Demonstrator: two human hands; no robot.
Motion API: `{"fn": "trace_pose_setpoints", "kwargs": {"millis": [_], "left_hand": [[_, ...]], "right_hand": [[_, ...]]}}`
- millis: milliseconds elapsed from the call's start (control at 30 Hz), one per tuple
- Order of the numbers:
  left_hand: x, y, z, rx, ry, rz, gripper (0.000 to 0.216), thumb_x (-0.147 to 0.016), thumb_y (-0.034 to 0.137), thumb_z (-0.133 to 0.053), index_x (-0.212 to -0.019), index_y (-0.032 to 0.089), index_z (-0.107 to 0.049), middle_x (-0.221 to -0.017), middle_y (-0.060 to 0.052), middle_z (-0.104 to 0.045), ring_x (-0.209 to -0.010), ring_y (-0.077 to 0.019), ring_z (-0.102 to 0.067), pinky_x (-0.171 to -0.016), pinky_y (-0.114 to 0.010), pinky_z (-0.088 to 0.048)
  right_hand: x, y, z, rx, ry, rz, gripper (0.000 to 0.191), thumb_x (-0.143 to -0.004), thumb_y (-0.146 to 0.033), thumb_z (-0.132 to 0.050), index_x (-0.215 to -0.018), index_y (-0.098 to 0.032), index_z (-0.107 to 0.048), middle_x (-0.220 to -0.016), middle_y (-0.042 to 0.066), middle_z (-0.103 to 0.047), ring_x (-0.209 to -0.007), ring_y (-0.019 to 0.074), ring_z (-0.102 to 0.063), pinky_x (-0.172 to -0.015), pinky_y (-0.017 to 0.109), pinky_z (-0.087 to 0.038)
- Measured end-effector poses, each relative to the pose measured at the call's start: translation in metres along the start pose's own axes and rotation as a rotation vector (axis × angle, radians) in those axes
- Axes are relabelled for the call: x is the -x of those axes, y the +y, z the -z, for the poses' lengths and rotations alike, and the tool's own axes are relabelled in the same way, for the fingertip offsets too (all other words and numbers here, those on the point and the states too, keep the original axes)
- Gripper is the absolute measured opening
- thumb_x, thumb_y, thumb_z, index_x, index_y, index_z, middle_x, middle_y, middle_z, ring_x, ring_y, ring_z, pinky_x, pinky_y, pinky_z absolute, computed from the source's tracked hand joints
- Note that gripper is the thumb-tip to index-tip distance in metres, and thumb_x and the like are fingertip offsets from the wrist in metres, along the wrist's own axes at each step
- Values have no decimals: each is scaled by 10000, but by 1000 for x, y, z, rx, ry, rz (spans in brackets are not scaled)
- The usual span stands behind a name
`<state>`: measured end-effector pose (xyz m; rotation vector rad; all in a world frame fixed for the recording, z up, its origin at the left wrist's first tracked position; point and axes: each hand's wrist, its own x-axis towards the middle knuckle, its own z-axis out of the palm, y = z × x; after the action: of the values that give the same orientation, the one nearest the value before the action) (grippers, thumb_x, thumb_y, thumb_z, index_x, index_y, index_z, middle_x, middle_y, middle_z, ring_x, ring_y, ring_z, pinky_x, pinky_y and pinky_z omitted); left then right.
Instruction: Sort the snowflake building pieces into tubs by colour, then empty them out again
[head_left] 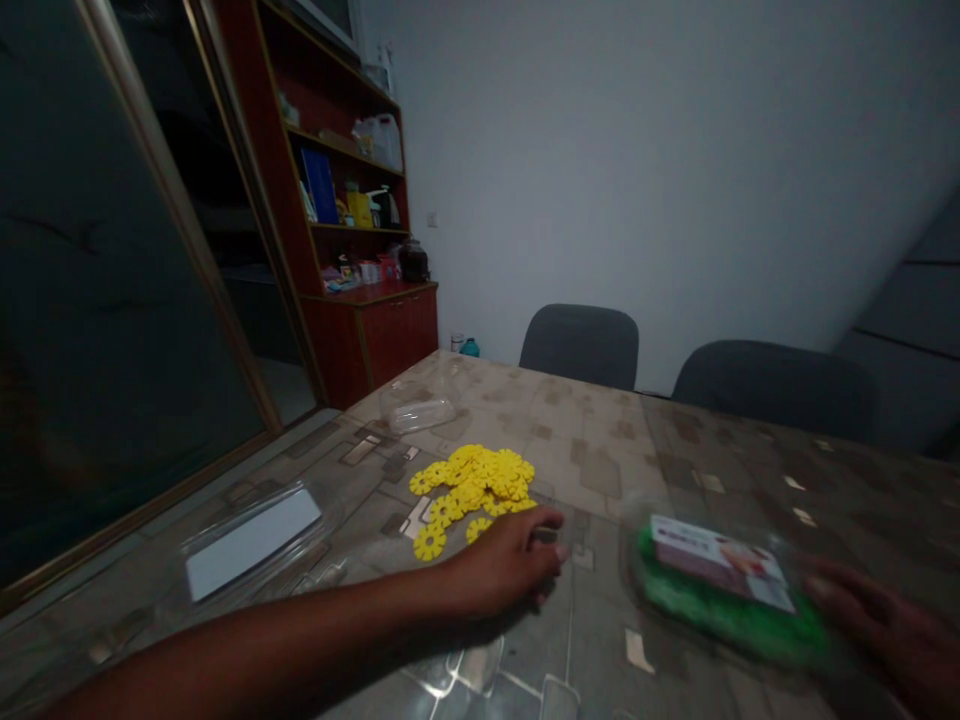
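A heap of yellow notched plastic discs (pixel 480 478) lies on the patterned tablecloth, with a few loose ones along its near edge. My left hand (pixel 506 562) is just in front of the heap, partly hiding its near right side; its fingers are loosely curled and apart, with nothing visible in them. At the right, my right hand (pixel 877 620) grips the end of a clear plastic box (pixel 720 590) with green contents and a printed label on top. Both the box and this hand are blurred, and I cannot make out the green pieces inside.
A clear plastic container with a white label (pixel 255 543) lies at the left of the table (pixel 585 430). Farther back rests another clear plastic shell (pixel 422 413). Two grey chairs (pixel 579 345) stand beyond the far edge. A red-brown shelf cabinet (pixel 367 330) stands behind, left.
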<state>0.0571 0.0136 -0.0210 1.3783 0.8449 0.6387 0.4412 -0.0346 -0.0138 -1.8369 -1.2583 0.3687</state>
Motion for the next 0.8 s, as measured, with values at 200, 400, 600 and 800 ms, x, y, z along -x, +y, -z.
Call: {"fn": "trace_pose_setpoints", "kwargs": {"millis": [200, 400, 600, 800], "left_hand": [[49, -1, 27, 66, 178, 65, 488, -784, 286, -710, -1232, 162, -564, -860, -22, -573, -609, -103, -503, -501, -205, -396], [91, -14, 48, 149, 387, 50, 454, -730, 394, -774, -1083, 176, -593, -727, 46, -492, -535, -77, -422, -436, -180, -294], [101, -23, 57, 100, 385, 95, 373, -736, 466, -758, -873, 154, -605, -643, 46, -483, -518, -81, -392, -440, -184, -258], [97, -12, 54, 67, 430, 75, 239, -710, 320, -753, -784, 164, -587, -607, 50, -495, -542, -95, -415, -499, -202, -263]], "right_hand": [[79, -86, -83, -515, -504, -259, 510, -658, -626, -728, -999, -250, -674, -683, 27, -674, -707, 268, -673, -640, 369, -536], [119, -88, -137, -727, -676, -302, 447, -708, -599, -726, -948, -246, -594, -583, -87, -481, -436, 93, -455, -428, 198, -333], [96, -107, -137, -505, -739, -159, 366, -773, -581, -623, -781, -215, -611, -685, -4, -597, -648, 178, -575, -551, 263, -437], [85, -138, -149, -242, -727, 161, 317, -879, -460, -465, -779, -208, -630, -770, 37, -625, -747, 224, -599, -652, 324, -451]]}}
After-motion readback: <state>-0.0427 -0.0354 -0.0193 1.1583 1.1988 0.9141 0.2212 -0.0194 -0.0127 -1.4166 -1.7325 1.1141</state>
